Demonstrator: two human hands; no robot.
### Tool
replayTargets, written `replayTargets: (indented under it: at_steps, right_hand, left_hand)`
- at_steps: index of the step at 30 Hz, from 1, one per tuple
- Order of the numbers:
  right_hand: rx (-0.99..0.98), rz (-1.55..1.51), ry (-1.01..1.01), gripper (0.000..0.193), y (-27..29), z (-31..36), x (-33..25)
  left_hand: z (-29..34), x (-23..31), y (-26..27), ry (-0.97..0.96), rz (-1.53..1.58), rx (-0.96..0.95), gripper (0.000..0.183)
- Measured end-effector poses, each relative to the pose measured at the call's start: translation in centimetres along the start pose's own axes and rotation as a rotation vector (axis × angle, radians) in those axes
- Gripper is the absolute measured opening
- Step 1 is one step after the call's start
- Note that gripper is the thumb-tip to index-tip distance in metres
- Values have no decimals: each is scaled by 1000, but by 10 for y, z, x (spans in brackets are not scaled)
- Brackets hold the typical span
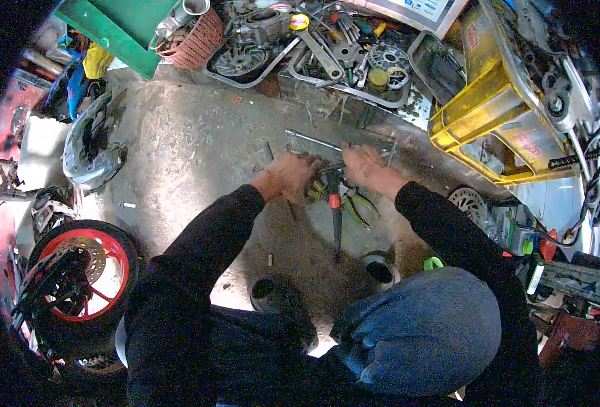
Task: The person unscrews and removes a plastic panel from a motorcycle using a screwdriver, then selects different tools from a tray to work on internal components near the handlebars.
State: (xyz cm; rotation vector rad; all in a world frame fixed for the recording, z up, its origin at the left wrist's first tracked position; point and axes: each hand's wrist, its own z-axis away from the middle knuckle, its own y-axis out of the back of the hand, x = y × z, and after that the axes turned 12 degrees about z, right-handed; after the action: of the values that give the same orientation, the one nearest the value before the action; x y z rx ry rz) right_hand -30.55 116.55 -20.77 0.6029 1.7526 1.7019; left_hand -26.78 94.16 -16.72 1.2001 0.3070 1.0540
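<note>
My left hand (292, 178) is low over the concrete floor with its fingers curled down. Whatever they close on is hidden beneath them. Across from it, my right hand (368, 166) grips the near end of a long chrome rod (313, 140), which points away to the left and has a thicker far end. Between and just below the hands lies a T-shaped tool with a red and black shaft (336, 210). Beside it rest pliers with green handles (357, 211), partly covered by the other tools. A small metal pin (270, 259) lies nearer to me.
Metal trays of engine parts (398, 103) stand at the back, by a pinkish basket (195, 42) and a green metal tray (120, 30). A yellow crate (476, 129) is at the right. A red-rimmed wheel (120, 268) lies at the left. Two dark round openings (262, 288) sit near my legs.
</note>
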Motion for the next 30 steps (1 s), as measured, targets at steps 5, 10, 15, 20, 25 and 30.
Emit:
replayTargets:
  at_steps: [5,10,15,20,25,30]
  right_hand:
    - [-290,19,-115,25,51,-26,-12]
    - [-47,135,-25,18,119,-40,-18]
    - [270,125,-28,17,182,-55,10]
    - [538,149,-60,14,199,-69,36]
    - [548,136,-275,22,197,-107,68]
    - [463,147,-443,23,192,-132,99]
  left_hand:
    - [16,-26,52,12,-145,12,55]
    - [53,-28,104,4,-161,266,57]
    - [46,-26,177,102,-297,427,50]
    - [16,-36,231,18,-478,664,44]
    - [-41,-56,257,12,-638,798,41]
    - [-112,-77,252,30,-468,812,36]
